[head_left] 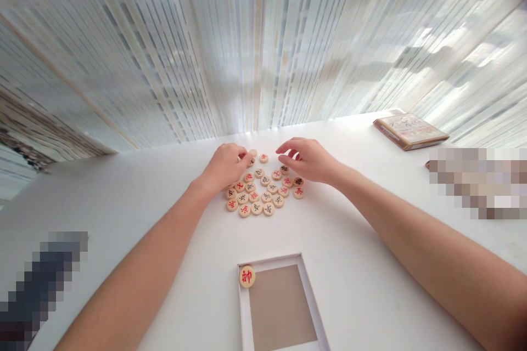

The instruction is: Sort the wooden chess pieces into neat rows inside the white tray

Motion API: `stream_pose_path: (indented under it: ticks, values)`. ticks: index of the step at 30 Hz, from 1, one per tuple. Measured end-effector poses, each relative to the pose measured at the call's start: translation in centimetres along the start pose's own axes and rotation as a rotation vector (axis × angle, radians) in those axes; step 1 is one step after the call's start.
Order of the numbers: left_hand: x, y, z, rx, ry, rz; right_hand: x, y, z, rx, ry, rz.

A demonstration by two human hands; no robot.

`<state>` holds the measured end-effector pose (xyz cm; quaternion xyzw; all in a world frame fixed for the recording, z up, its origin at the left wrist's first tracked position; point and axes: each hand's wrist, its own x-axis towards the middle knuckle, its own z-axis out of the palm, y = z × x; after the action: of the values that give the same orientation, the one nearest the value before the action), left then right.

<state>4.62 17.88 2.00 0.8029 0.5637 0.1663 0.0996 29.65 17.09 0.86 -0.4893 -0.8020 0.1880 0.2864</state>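
A loose cluster of round wooden Chinese chess pieces point(267, 196) lies on the white table, marked with red or black characters. At the cluster's far left edge is my left hand point(226, 165), fingers curled and thumb and forefinger closed at a black-marked piece point(252, 162). That piece is partly hidden by the fingertips. My right hand point(307, 159) hovers over the far right side with thumb and fingers apart, holding nothing. Just below its fingertips lies another black-marked piece point(284, 169). A red-marked piece point(264, 158) sits between the two hands.
Nearer me stands a shallow white box point(312, 307) with a brown bottom; one red-marked piece point(247, 276) rests in its far left corner. A flat printed box point(411, 129) lies at the far right. Striped curtains point(255, 44) hang behind the table point(164, 186). Both sides have blurred patches.
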Motion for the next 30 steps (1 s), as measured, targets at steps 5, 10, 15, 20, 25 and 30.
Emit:
stream_pose_path:
  ticks: [5,10,15,20,25,30]
  values:
    - [1.2,-0.1,0.1,-0.009,0.052,-0.061,0.0,0.0,0.0,0.006,-0.024,-0.008]
    - [2.2,0.5,0.0,-0.006,-0.006,-0.087,-0.1,-0.1,-0.3,0.006,-0.034,-0.019]
    - [2.2,-0.6,-1.0,0.034,-0.003,-0.161,-0.1,-0.4,-0.6,0.02,-0.049,-0.023]
    - [1.8,-1.2,-1.3,-0.031,-0.059,-0.168,-0.1,-0.8,-0.7,0.023,-0.079,-0.03]
    - [1.7,-0.7,-0.9,-0.184,0.079,-0.153,-0.2,-0.9,-0.7,0.024,-0.075,-0.045]
    - [1.4,0.7,-2.0,-0.529,0.196,-0.139,-0.2,-1.0,-0.7,0.06,-0.044,-0.054]
